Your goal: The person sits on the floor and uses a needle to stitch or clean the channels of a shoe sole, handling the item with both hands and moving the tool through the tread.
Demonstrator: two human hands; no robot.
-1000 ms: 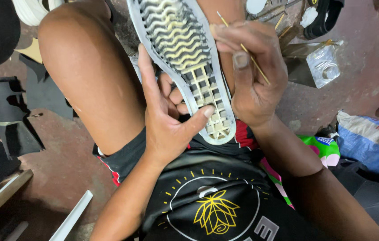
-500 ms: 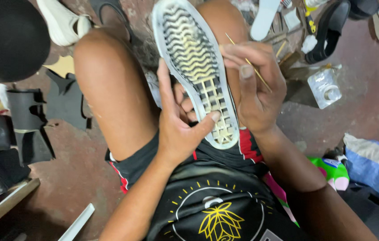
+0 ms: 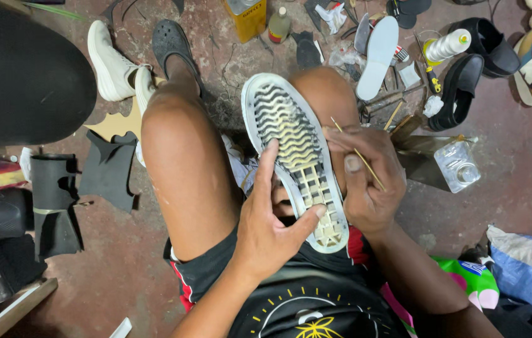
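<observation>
Stained reddish concrete floor (image 3: 122,269)

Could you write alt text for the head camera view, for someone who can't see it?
A seated person holds a white shoe sole-up on their lap: the left hand grips its heel end, the right hand holds a thin stick against its edge. Shoes, an insole and bottles lie on the reddish floor.

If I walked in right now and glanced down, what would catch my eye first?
The upturned shoe with its pale wavy sole lies on the person's lap, mid-picture. The left hand grips its heel end, and the right hand beside it pinches a thin stick. Behind, the floor is strewn with shoes, insoles and bottles.
</observation>
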